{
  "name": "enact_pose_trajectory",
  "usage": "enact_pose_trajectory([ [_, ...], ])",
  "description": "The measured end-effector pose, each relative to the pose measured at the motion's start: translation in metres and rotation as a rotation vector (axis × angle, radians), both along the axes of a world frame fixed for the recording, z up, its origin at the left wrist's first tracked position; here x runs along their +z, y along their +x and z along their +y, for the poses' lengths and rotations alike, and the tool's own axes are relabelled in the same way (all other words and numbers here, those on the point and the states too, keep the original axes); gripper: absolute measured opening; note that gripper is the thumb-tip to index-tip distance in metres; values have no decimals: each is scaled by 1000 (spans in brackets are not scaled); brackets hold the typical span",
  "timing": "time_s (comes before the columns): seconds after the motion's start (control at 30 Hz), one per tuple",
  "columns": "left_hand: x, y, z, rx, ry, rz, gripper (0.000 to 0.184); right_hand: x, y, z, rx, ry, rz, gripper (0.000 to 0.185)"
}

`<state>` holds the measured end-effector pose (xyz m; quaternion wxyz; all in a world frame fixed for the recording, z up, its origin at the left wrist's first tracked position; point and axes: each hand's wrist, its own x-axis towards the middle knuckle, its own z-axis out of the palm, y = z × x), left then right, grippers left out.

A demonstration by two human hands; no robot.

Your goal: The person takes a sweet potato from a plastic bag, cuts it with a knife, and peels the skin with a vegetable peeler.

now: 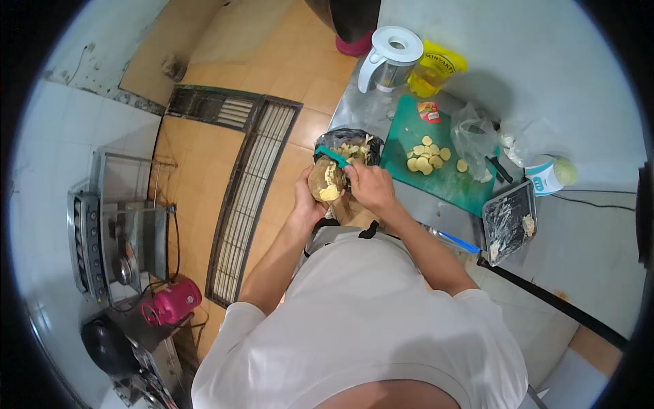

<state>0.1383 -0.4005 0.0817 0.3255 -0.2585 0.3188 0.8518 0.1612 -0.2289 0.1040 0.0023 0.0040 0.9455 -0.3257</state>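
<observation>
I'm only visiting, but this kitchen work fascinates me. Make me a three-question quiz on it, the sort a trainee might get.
1. Which hand holds the teal peeler?
2. True or false: pale slices lie on the green cutting board.
3. What is in the left hand? A: a white-lidded jug; B: a part-peeled vegetable; C: a black-handled knife.

Key:
1. The right hand.
2. True.
3. B.

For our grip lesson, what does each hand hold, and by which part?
Left hand: the potato, cupped along its left side. Right hand: the peeler, by its handle.
</observation>
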Motion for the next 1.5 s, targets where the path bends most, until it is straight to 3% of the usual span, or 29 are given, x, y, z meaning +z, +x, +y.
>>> enact_pose_trajectory([
  [0.1, -15, -19, -11, -55, 55, 42, 51, -16, -16, -6, -66, 4, 21, 38],
  [0.23, -30, -32, -24, -127, -72, 26, 49, -38, -28, -14, -156, 40, 8, 39],
  [0.37, -40, -41, -39, -227, 98, 13, 53, -64, -31, -14, -197, 162, -10, 39],
  [0.53, -48, -48, -36, -181, 95, -25, 53, -23, -29, -4, -293, 273, -132, 40],
  [0.73, -50, -47, -12, -52, 105, -21, 52, -20, -20, 18, -216, 191, -86, 33],
  [0.93, -31, -40, 14, 68, 31, -38, 50, 2, -7, 12, 58, -43, 152, 26],
  [1.23, -21, -37, 26, 78, 25, -49, 46, -6, -2, 18, 147, 103, 342, 25],
  [1.5, -29, -24, 29, 88, 35, -115, 46, -15, -21, 26, 80, 68, 134, 32],
])
